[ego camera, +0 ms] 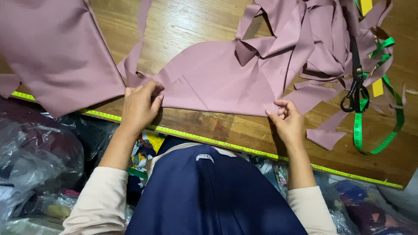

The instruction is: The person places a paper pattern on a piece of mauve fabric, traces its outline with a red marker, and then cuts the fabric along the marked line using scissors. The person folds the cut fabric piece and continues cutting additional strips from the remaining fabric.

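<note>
A mauve fabric piece (217, 80) lies flat on the wooden table (244, 130). My left hand (140, 105) pinches its near left corner, fingers closed on the cloth. At the near right corner, my right hand (287, 119) grips the fabric edge between thumb and fingers. Both hands hold the same piece close to the table's front edge.
A larger mauve fabric panel (56, 48) lies at the far left. Mauve scraps and strips (322, 39) pile up at the back right. Black scissors (357, 82) rest on a green tape measure (383, 109). A yellow measuring strip (217, 142) runs along the table edge. Plastic bags (35, 161) sit below.
</note>
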